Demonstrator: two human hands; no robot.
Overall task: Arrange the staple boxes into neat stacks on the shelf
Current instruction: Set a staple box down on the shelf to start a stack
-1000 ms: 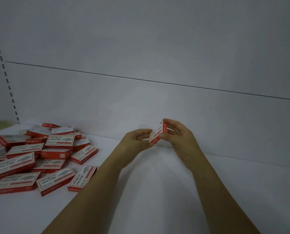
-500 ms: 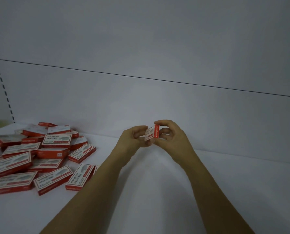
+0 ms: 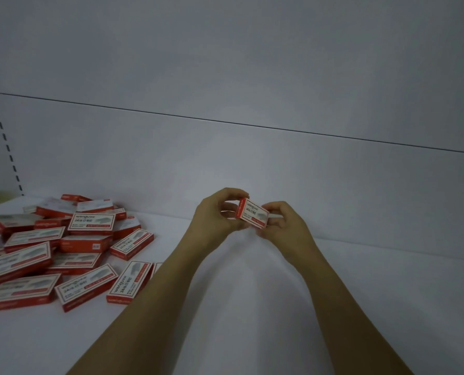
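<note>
Above a white shelf [image 3: 252,334], close to its back edge, a person holds one staple box [image 3: 253,214] in the air between both hands, its printed face turned toward the camera and its red left end tilted higher. The left hand [image 3: 214,213] curls finger and thumb round that red end. The right hand [image 3: 283,226] pinches the lower right end, so the carton is grasped at both ends, apparently to square it and bring the label up before it is set down. To the left lies a loose pile of staple boxes [image 3: 63,247], red-and-white cartons heaped at all angles, some overlapping, some flat on the shelf with labels up, a few showing only red sides. No neat stack shows anywhere in view, which suggests the sorting has barely begun, and the stretch of shelf under the hands looks a likely site for the first stack. Behind stands a plain grey back panel [image 3: 225,77] crossed by a dark seam, with a slotted upright [image 3: 1,125] at far left
</note>
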